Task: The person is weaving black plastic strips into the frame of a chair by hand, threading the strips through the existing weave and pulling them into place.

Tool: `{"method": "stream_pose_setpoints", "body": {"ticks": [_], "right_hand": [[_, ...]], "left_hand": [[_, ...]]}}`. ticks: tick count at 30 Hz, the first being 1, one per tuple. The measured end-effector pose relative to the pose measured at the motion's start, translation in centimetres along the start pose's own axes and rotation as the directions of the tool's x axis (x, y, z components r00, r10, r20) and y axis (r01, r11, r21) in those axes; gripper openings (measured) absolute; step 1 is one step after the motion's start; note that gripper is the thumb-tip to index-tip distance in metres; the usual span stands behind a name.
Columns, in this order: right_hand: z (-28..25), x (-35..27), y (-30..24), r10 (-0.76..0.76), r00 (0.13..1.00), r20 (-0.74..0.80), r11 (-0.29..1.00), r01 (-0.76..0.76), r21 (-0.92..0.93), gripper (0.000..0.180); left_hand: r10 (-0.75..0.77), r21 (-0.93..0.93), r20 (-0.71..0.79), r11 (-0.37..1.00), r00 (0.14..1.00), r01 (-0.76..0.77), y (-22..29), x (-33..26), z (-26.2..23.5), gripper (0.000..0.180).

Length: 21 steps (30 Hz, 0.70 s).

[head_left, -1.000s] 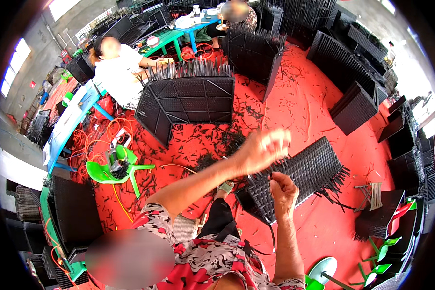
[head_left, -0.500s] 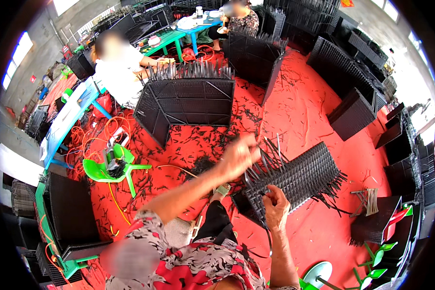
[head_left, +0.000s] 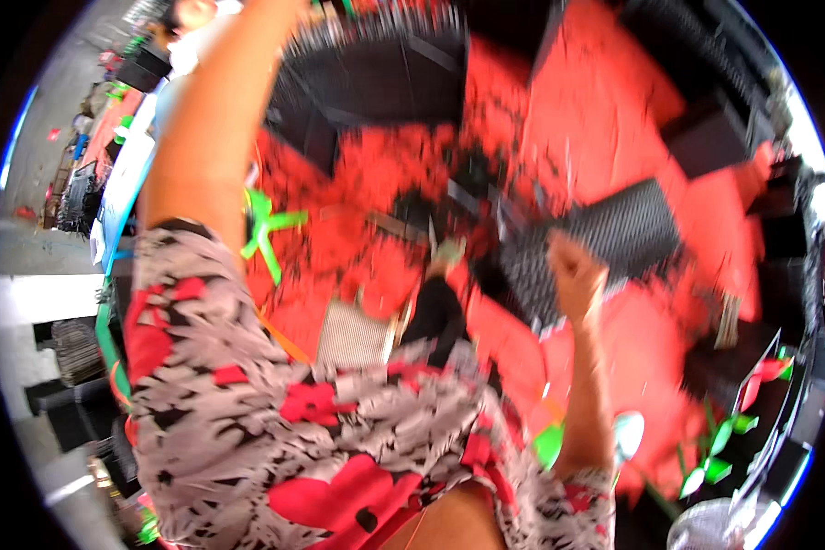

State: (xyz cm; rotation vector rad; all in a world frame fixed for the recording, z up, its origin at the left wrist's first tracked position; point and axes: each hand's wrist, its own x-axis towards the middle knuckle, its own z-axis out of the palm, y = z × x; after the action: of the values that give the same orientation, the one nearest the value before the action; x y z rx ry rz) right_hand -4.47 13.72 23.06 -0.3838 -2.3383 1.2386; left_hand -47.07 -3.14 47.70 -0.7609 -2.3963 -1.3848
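Observation:
My left forearm (head_left: 215, 119) stretches up past the top edge, so my left hand is out of sight. Over the near side of a black woven rattan panel (head_left: 628, 225) is my right hand (head_left: 577, 277), blurred, with its fingers curled closed. Whatever they may hold cannot be made out. The panel lies at a slant on the red floor, its strips woven tightly, with loose strand ends along its far right edge. Blur smears its left end, where other loose strips show.
A large black woven frame (head_left: 394, 82) stands ahead. At the left is a green stool (head_left: 270, 229). Near my leg is a light woven seat (head_left: 353, 335). Black strip scraps litter the red floor (head_left: 385, 165). More dark furniture pieces (head_left: 710, 137) line the right.
My left arm has swung up and leftward, taking the hand out of view. My right hand stays near the panel, fingers curled. The whole view has shifted and blurred.

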Motion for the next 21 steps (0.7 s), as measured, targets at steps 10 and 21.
{"method": "stream_pose_setpoints", "body": {"ticks": [10,21], "right_hand": [[-4.7,-12.2,3.8,0.589,0.804,-0.082,0.805,-0.576,0.139,0.023],[-6.0,-12.6,5.8,0.593,0.784,-0.183,0.786,-0.613,-0.081,0.021]], "left_hand": [[-0.639,0.153,0.596,0.684,0.486,0.713,-25.2,-43.9,7.4,0.033],[-0.783,0.531,0.607,0.528,0.138,0.663,-26.1,-66.5,1.2,0.020]]}}
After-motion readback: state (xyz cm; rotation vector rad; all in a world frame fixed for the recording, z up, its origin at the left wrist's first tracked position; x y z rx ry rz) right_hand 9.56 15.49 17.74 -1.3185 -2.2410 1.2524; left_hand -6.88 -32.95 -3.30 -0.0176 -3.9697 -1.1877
